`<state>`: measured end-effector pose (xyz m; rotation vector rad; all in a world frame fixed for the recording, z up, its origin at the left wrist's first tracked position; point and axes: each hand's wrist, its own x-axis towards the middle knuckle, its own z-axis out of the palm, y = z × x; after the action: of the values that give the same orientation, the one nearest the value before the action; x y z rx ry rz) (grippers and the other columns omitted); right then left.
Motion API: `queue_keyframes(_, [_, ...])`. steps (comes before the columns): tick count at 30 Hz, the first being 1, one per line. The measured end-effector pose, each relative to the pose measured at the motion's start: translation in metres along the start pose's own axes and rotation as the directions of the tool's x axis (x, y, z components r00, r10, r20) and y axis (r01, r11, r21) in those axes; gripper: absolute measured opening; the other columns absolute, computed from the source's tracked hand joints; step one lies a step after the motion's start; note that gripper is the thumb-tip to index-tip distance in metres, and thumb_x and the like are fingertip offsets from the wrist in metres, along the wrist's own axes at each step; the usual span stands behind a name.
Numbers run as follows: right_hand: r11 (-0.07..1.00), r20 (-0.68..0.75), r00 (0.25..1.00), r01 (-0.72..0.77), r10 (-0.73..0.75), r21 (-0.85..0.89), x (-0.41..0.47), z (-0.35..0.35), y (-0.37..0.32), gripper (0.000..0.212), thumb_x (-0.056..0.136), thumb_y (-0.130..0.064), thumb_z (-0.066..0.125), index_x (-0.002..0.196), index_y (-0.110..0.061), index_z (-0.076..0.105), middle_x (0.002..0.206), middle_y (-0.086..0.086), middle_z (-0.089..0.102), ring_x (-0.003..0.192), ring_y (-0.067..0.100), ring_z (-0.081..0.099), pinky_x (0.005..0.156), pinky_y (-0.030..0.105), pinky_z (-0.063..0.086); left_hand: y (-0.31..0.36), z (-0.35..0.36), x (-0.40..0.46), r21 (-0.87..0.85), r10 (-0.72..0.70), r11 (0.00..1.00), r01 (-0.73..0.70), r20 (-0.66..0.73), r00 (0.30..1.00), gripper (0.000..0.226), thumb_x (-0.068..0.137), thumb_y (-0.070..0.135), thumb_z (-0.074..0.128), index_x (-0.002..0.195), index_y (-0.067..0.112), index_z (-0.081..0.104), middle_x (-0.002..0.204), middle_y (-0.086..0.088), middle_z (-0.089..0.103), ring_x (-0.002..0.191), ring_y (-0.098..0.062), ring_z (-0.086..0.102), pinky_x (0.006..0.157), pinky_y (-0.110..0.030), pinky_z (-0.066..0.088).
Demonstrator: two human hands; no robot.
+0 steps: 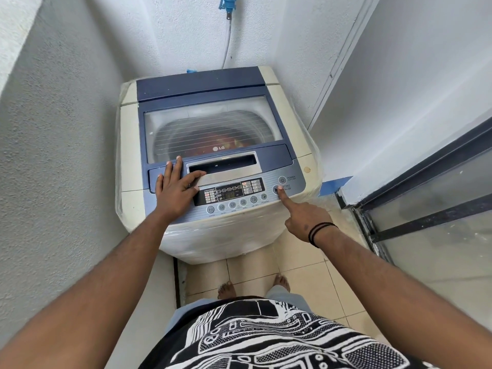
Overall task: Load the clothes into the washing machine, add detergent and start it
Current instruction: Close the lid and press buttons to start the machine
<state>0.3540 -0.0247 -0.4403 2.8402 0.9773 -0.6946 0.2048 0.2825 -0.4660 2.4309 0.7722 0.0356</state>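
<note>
A cream and blue top-loading washing machine (132,145) stands in a narrow corner. Its lid (274,155) is closed, and reddish clothes (223,141) show dimly through the clear window. My left hand (175,187) lies flat with spread fingers on the lid's front left, thumb near the recessed handle (222,166). My right hand (303,218) points with a straight index finger, whose tip presses the round start/pause button (277,189) at the right end of the control panel (229,194). Its other fingers are curled and hold nothing. No detergent container is in view.
Rough white walls close in on the left and behind. A blue tap (227,4) with a hose (227,41) hangs above the machine. A dark-framed glass door (426,209) runs along the right. My bare feet stand on the tiled floor (300,267).
</note>
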Motion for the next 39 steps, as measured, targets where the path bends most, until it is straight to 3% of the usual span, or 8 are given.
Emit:
queue_keyframes(5, [1.0,0.019,1.0,-0.002,0.002,-0.027,0.003,-0.006,-0.008,0.086,0.091,-0.033,0.047,0.153,-0.044,-0.012,0.095,0.005,0.061,0.079,0.024,0.059,0.072,0.038,0.055,0.005,0.0,0.0,-0.018,-0.026,0.999,0.026,-0.004,1.0,0.045,0.101,0.025,0.052,0.14,0.049,0.051,0.169,0.004,-0.004,0.155,-0.018,-0.013,0.121,-0.045,-0.012])
queue_keyframes(9, [1.0,-0.007,1.0,-0.009,0.009,0.027,-0.004,0.0,-0.01,0.084,0.092,-0.039,0.047,0.155,-0.04,-0.007,0.089,0.003,0.056,0.075,0.022,0.054,0.064,0.032,0.045,0.009,-0.001,-0.002,-0.045,-0.044,0.998,0.044,0.008,0.999,0.044,0.101,0.024,0.053,0.139,0.047,0.052,0.169,0.004,-0.004,0.155,-0.018,-0.015,0.12,-0.045,-0.013])
queue_keyframes(12, [0.998,-0.027,0.999,-0.027,0.029,0.052,-0.01,0.005,-0.007,0.082,0.091,-0.041,0.047,0.157,-0.036,-0.001,0.091,0.006,0.062,0.074,0.025,0.055,0.064,0.032,0.045,0.009,-0.001,-0.002,-0.061,-0.048,0.997,0.049,0.009,0.999,0.044,0.1,0.024,0.053,0.138,0.047,0.053,0.169,0.004,-0.004,0.155,-0.018,-0.015,0.12,-0.045,-0.013])
queue_keyframes(20, [0.989,-0.006,0.999,-0.053,0.054,0.136,-0.022,0.015,-0.006,0.094,0.091,-0.035,0.048,0.151,-0.041,-0.024,0.069,0.0,0.054,0.061,0.019,0.054,0.056,0.031,0.044,0.008,0.001,-0.003,-0.039,-0.041,0.998,0.041,-0.004,0.999,0.045,0.1,0.025,0.054,0.139,0.048,0.052,0.169,0.005,-0.003,0.155,-0.017,-0.014,0.12,-0.044,-0.013])
queue_keyframes(30, [0.987,0.0,0.998,-0.065,0.065,0.145,-0.02,0.023,-0.011,0.098,0.091,-0.036,0.049,0.149,-0.038,-0.03,0.065,-0.001,0.052,0.056,0.016,0.052,0.045,0.027,0.033,0.012,0.0,-0.006,-0.018,-0.043,0.999,0.043,-0.015,0.999,0.045,0.102,0.026,0.051,0.141,0.048,0.05,0.169,0.006,-0.005,0.155,-0.018,-0.015,0.12,-0.044,-0.013])
queue_keyframes(39, [0.987,0.0,0.997,-0.081,0.082,0.14,-0.02,0.024,-0.013,0.1,0.09,-0.036,0.05,0.148,-0.037,-0.031,0.065,-0.001,0.053,0.055,0.016,0.052,0.045,0.027,0.034,0.012,0.001,-0.007,-0.001,-0.033,0.999,0.033,-0.026,0.999,0.044,0.103,0.028,0.05,0.142,0.047,0.049,0.169,0.005,-0.005,0.155,-0.018,-0.015,0.121,-0.045,-0.013])
